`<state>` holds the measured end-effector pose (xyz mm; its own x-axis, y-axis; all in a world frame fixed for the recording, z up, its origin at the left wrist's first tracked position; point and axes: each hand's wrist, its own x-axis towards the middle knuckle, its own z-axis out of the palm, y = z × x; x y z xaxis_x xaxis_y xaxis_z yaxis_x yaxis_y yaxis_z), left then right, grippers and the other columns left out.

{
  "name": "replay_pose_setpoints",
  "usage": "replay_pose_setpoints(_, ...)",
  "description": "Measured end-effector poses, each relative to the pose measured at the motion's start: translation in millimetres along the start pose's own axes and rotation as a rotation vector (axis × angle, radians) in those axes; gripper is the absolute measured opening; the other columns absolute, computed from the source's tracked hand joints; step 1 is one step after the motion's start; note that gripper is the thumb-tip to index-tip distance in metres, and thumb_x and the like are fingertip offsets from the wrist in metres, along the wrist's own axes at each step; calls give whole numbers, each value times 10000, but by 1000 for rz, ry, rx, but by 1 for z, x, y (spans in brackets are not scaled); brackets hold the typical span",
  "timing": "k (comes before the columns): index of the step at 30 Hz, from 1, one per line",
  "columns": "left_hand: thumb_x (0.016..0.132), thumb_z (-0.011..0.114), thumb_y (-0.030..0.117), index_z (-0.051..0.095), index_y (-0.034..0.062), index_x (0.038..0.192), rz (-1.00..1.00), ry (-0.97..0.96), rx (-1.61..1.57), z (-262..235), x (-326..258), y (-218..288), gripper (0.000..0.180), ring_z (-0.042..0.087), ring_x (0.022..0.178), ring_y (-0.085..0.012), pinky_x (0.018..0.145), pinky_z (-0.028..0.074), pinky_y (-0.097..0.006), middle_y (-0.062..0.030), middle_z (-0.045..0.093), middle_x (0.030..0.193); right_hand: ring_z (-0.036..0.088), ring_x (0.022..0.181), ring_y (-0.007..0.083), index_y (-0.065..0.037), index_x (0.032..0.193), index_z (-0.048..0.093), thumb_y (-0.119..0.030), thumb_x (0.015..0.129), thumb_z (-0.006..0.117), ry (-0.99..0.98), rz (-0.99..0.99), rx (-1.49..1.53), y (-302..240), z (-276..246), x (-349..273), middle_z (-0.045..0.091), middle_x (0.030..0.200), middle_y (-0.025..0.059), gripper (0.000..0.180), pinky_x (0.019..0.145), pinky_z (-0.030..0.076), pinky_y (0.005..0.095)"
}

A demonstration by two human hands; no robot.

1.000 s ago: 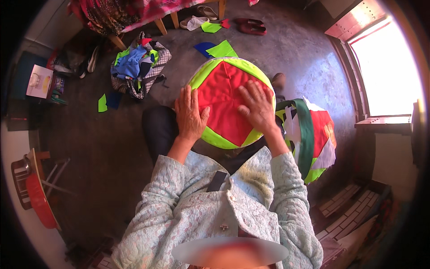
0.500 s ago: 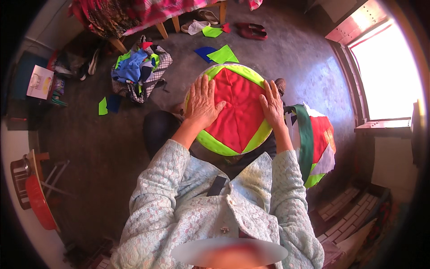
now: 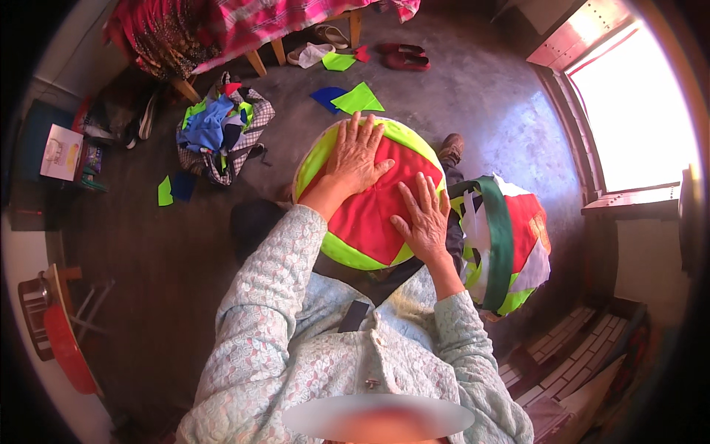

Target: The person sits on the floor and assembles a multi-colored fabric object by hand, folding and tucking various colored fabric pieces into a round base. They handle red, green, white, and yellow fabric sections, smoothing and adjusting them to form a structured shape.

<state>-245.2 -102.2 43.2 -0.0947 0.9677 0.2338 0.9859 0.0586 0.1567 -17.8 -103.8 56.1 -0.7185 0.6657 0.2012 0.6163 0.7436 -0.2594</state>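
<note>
A round, flat fabric piece (image 3: pixel 370 226) lies over my lap, with a red middle and bright yellow-green sections around its edge. Flat on its upper left part rests my left hand (image 3: pixel 356 159), fingers stretched toward the far rim. My right hand (image 3: pixel 426 222) lies on the red cloth at the right, its fingers spread. Neither hand grips anything. Beside my right leg stands a bundle (image 3: pixel 510 244) of dark green, red, white and yellow-green cloth. What supports the round piece from below is hidden.
A checked bag (image 3: pixel 222 133) stuffed with cloth scraps sits on the floor at the far left. Yellow-green (image 3: pixel 359 98) and blue (image 3: pixel 329 98) scraps lie beyond the round piece. Red shoes (image 3: pixel 404 57) lie near a pink-covered bed (image 3: pixel 259 26). A bright opening (image 3: pixel 629 111) is at right.
My right hand has moved from the right rim inward and nearer to me. My left hand has slid toward the far edge. The round piece has turned slightly.
</note>
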Motion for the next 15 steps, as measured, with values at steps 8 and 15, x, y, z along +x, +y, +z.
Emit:
replay_pose_setpoints(8, 944, 417, 563, 316, 120, 1509, -81, -83, 90, 10, 31, 32, 725, 192, 1457, -361, 1172, 76, -570, -129, 279, 1568, 256, 1446, 291, -238, 1427, 479, -539, 867, 580, 4, -3, 17, -1, -1, 0, 271, 1574, 102, 644, 1156, 130, 516)
replay_pose_setpoints(15, 957, 390, 554, 332, 106, 1500, -124, -87, 74, 16, 45, 46, 706, 186, 1458, -372, 1175, 80, -556, -149, 280, 1564, 251, 1447, 293, -232, 1429, 474, -545, 870, 566, -17, 2, -22, -2, 0, 0, 275, 1568, 119, 648, 1162, 117, 510)
